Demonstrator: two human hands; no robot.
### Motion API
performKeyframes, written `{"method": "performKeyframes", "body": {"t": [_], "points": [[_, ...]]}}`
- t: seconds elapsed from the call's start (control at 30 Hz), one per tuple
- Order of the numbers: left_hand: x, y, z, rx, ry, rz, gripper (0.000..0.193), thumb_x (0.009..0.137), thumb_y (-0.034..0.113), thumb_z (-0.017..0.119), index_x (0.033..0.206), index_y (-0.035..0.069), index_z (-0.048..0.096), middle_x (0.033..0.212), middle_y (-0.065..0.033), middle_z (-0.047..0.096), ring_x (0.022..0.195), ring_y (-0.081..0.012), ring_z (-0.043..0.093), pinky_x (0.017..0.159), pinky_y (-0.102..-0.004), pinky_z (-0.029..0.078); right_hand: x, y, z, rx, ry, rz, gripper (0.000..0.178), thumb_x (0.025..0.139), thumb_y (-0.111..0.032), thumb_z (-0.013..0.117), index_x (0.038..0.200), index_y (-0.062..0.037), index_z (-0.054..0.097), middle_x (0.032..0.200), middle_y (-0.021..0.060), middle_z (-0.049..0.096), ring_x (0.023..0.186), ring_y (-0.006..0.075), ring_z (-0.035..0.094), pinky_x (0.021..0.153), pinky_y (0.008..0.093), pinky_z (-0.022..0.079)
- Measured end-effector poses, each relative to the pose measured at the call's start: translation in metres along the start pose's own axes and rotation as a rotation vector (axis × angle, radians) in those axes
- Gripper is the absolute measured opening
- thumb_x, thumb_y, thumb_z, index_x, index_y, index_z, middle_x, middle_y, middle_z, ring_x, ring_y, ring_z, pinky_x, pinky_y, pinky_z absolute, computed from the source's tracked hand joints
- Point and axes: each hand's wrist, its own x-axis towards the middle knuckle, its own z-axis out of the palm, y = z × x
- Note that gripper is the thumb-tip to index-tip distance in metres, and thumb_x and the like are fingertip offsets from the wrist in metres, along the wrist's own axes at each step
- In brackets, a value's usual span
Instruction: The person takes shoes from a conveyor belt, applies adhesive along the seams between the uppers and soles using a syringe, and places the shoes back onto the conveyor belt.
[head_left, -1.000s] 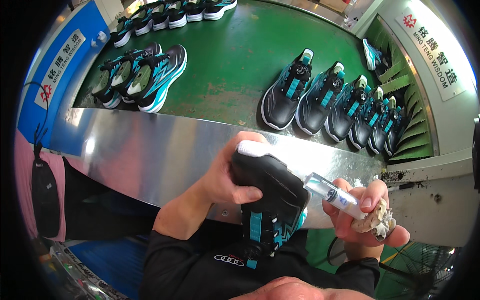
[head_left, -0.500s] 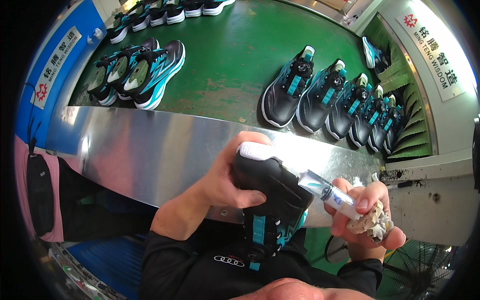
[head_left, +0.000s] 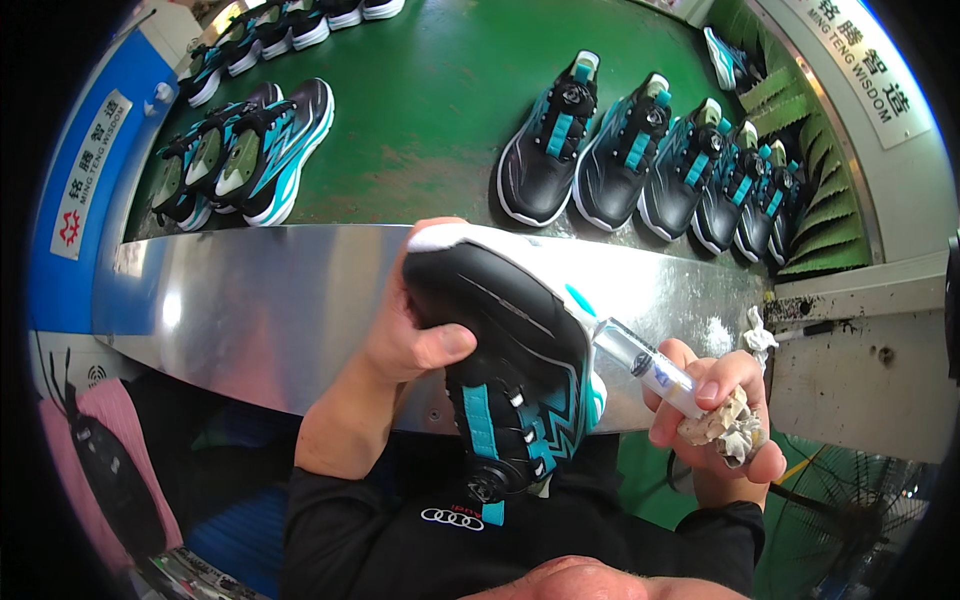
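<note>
My left hand (head_left: 395, 345) grips a black sneaker (head_left: 490, 300) with teal straps, a dial and a white sole. The toe points away from me, with my thumb across the upper and my other fingers hidden behind. In my right hand (head_left: 740, 385) is a clear syringe (head_left: 640, 358), its tip at the sole edge on the shoe's right side. Whether the tip touches cannot be told. A crumpled, off-white wad (head_left: 725, 430) is held against the syringe's rear end by the same hand.
A green conveyor belt (head_left: 400, 130) lies beyond a metal ledge (head_left: 250, 310). Matching sneakers stand in a row (head_left: 540, 150) at right and a group (head_left: 285, 150) at left, with more at the far left. Green strip curtains (head_left: 825, 190) hang at right; a fan (head_left: 840, 500) stands below.
The sneaker has moved left and turned, so more of its right side and sole edge shows. The syringe tip stays beside the sole. The whole view has shifted slightly.
</note>
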Motion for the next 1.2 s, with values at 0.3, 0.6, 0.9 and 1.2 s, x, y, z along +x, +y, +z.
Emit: {"method": "performKeyframes", "body": {"t": [0.3, 0.6, 0.9, 1.2], "points": [[0.005, -0.003, -0.004, -0.175, 0.099, -0.075, 0.071, 0.068, 0.020, 0.071, 0.128, -0.003, 0.041, 0.117, -0.0169, 0.057, 0.105, -0.0264, 0.059, 0.091, -0.0375, 0.049, -0.027, 0.021, -0.013, 0.026, 0.080, -0.011, 0.076, 0.068, -0.050, 0.077, 0.115, 0.0036, 0.051, 0.094, 0.0147, 0.052, 0.085, 0.0223, 0.058, 0.075, 0.0289, 0.045], [0.007, -0.010, -0.021, -0.286, 0.142, -0.148, 0.070, 0.073, 0.028, 0.065, 0.131, -0.004, 0.039, 0.119, -0.0202, 0.055, 0.105, -0.0300, 0.059, 0.090, -0.0398, 0.050, -0.049, 0.032, -0.021, 0.003, 0.076, 0.043, 0.073, 0.068, -0.043, 0.080, 0.116, 0.0046, 0.052, 0.098, 0.0146, 0.057, 0.087, 0.0186, 0.053, 0.076, 0.0261, 0.041], [0.012, -0.010, -0.029, -0.560, 0.086, -0.237, 0.062, 0.079, 0.032, 0.061, 0.127, -0.004, 0.046, 0.119, -0.0207, 0.057, 0.104, -0.0318, 0.059, 0.092, -0.0429, 0.048, -0.076, 0.033, -0.016, -0.019, 0.133, 0.142, 0.070, 0.067, -0.043, 0.081, 0.114, 0.0030, 0.056, 0.098, 0.0118, 0.064, 0.081, 0.0147, 0.046, 0.069, 0.0251, 0.035], [0.017, -0.013, -0.034, -0.359, 0.237, -0.261, 0.052, 0.083, 0.035, 0.057, 0.117, -0.004, 0.053, 0.107, -0.0182, 0.063, 0.092, -0.0268, 0.064, 0.080, -0.0381, 0.054, -0.099, 0.035, -0.012, -0.157, 0.092, 0.076, 0.068, 0.068, -0.050, 0.077, 0.109, 0.0007, 0.060, 0.092, 0.0093, 0.067, 0.072, 0.0137, 0.048, 0.065, 0.0276, 0.030]]}}
